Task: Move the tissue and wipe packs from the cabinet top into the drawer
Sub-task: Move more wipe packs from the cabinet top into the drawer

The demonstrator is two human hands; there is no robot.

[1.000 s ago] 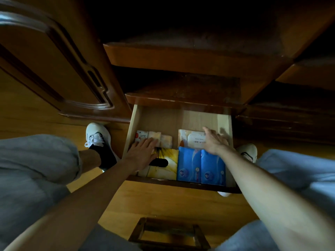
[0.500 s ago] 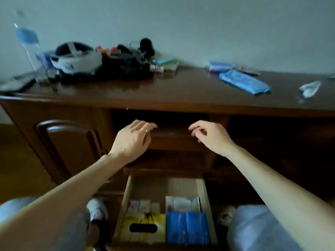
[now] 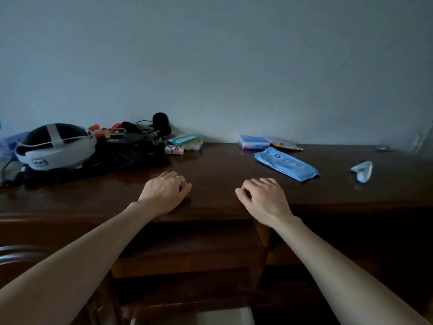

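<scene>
Dark wood table [image 3: 222,165] (the cabinet top) fills mid-frame. Left end: white headset [image 3: 55,146] on a black bag [image 3: 131,151], with a teal-label pack [image 3: 186,140] just beside them at the back edge. Right-centre: blue wipe pack [image 3: 285,164] lying flat; behind it, at the back edge, a blue tissue pack [image 3: 254,141] and a thin colourful packet [image 3: 284,144]. White object [image 3: 362,171] towards the right end.

Left hand [image 3: 165,191] and right hand [image 3: 263,198] over the front edge, fingers loosely curled, holding nothing.

Risk: the wipe pack looks soft and slick, so a one-corner pinch may let it slip; reaching left could snag the cables.

Drawer [image 3: 199,316]: only a pale sliver at the bottom, contents not visible.
</scene>
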